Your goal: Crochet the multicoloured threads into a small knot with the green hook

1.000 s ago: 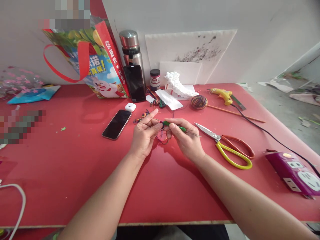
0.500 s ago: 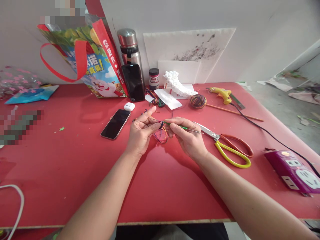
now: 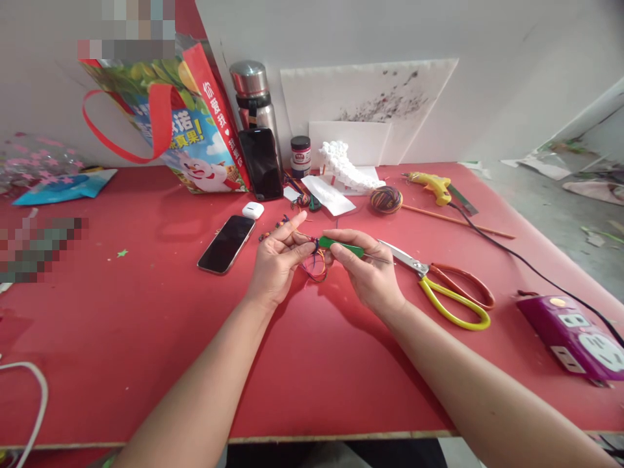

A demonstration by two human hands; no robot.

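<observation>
My left hand [image 3: 275,260] pinches a small piece of multicoloured yarn work [image 3: 316,243] between thumb and fingers, its index finger stretched outward. Loose loops of the yarn [image 3: 316,268] hang below the pinch, and a knotted stretch shows behind the fingers. In my right hand [image 3: 368,263] is a crochet hook with a flat green handle [image 3: 344,247], one end of it close to the yarn at the left fingertips. The tip at the yarn is too small to make out. To the right lie large scissors [image 3: 429,270] with red and yellow handles.
A multicoloured yarn ball [image 3: 387,199] sits beyond my hands, near a white crafted piece [image 3: 346,168] and a yellow glue gun [image 3: 431,185]. Left are a phone [image 3: 227,244] and a white earbud case [image 3: 252,210]. A purple power strip [image 3: 572,335] stands at right.
The crochet hook has turned in my right hand, so the broad face of its green handle now shows. My left hand keeps its pinch on the yarn work.
</observation>
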